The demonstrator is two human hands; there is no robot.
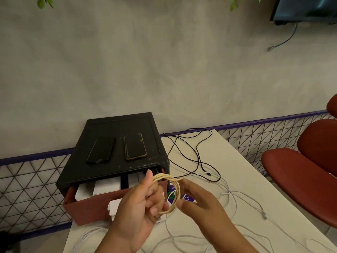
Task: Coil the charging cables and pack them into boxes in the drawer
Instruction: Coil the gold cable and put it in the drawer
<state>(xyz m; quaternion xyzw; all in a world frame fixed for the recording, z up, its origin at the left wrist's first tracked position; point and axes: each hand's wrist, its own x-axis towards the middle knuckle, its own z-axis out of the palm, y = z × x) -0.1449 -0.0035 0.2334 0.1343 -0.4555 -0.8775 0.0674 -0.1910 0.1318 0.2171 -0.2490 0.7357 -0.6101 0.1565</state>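
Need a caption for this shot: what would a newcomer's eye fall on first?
The left hand and right hand hold a cream coil in the centre foreground, before an open red drawer with white boxes. Behind, a black phone and a gold-edged phone lie on the black cabinet. Loose black cables and white cables sprawl over the table on the right.

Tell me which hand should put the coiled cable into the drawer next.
Left, probably. The left hand has the coiled cable in its grip, right in front of the open drawer and its white boxes. The right hand only pinches the coil's far side, further from the drawer.
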